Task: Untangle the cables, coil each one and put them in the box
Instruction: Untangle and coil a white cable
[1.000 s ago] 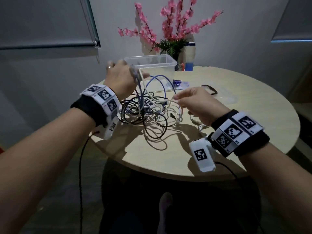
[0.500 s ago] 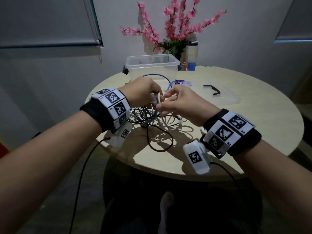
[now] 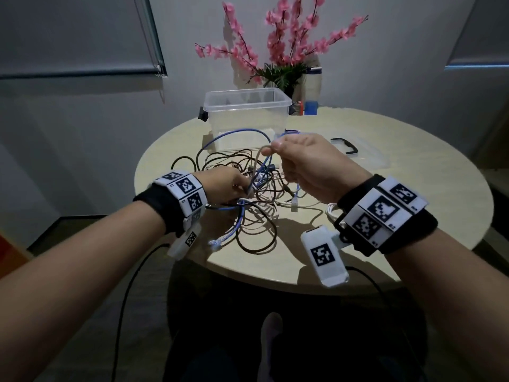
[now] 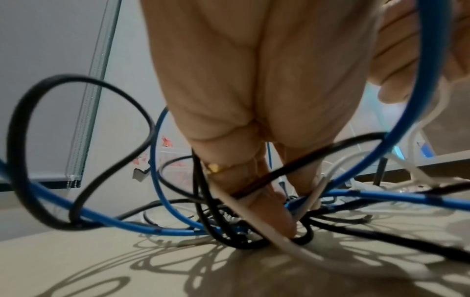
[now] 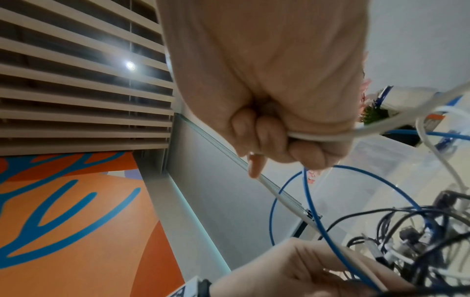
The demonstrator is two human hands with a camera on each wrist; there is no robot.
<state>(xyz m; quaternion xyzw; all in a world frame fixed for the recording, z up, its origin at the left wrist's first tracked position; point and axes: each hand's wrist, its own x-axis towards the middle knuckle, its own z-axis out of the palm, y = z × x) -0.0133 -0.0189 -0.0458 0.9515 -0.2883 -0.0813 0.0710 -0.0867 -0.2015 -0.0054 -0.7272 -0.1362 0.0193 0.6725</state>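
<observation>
A tangle of black, blue and white cables [image 3: 256, 205] lies on the round table [image 3: 413, 216] in front of the clear plastic box [image 3: 248, 117]. My left hand [image 3: 243, 188] reaches down into the tangle [image 4: 229, 227] and pinches a white cable [image 4: 312, 193] low over the tabletop, with black and blue strands draped across its fingers. My right hand [image 3: 275, 151] is raised above the pile, its fist closed round the same white cable [image 5: 320, 137], which runs down to the left hand. A blue cable [image 5: 312, 201] hangs in a loop just under that fist.
The box's clear lid [image 3: 369, 161] with a black handle lies flat at the right of the box. A vase of pink flowers [image 3: 283, 51] and a bottle [image 3: 312, 89] stand behind the box. A coiled white cable [image 3: 332, 210] lies beside my right wrist.
My hands, together over the pile half a second ago, have drawn apart. The left has dropped onto the tangle and the right has lifted the white cable up.
</observation>
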